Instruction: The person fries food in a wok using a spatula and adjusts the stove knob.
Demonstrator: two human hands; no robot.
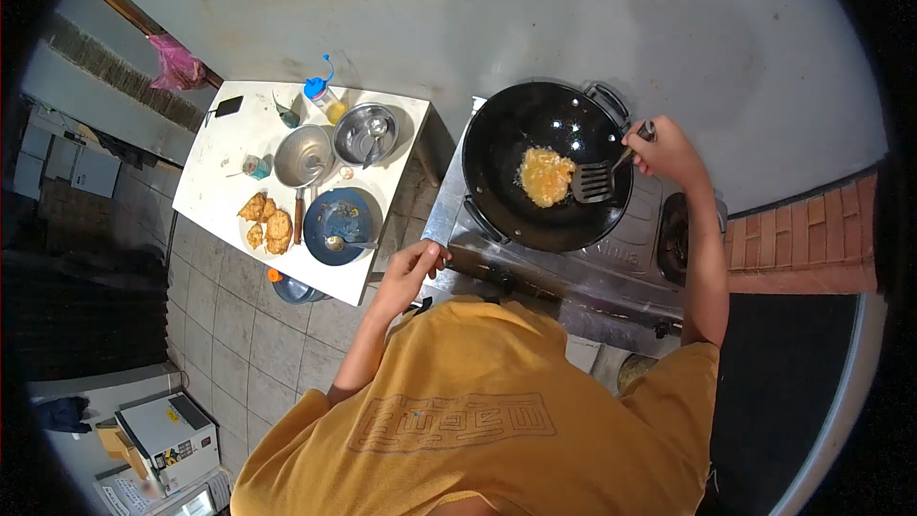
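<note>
Wielding a slotted spatula (596, 180) over a black wok (504, 129), the right hand (666, 150) is wrapped around the upper handle at about 3 o'clock of the wok's centre; the yellow-orange food piece (544, 178) lies near the middle of the wok's floor, with the blade at its 3 o'clock edge, apparently touching; the left hand (411, 272), well apart from the right, is loosely curled beside the stove (611, 263) at 8 o'clock of the wok, though whether it grips the stove's edge cannot be told; the desk (215, 155) stands at 9 o'clock, bearing browned fried pieces (278, 231); for good handling, the blade is probably best held low and nearly flat, worked from 3 toward 9 o'clock in short, slow strokes, since the soft-looking piece may tear under a steep edge; the free hand might steady the wok's loop handle at 8 o'clock, protected by a cloth against likely heat.
</note>
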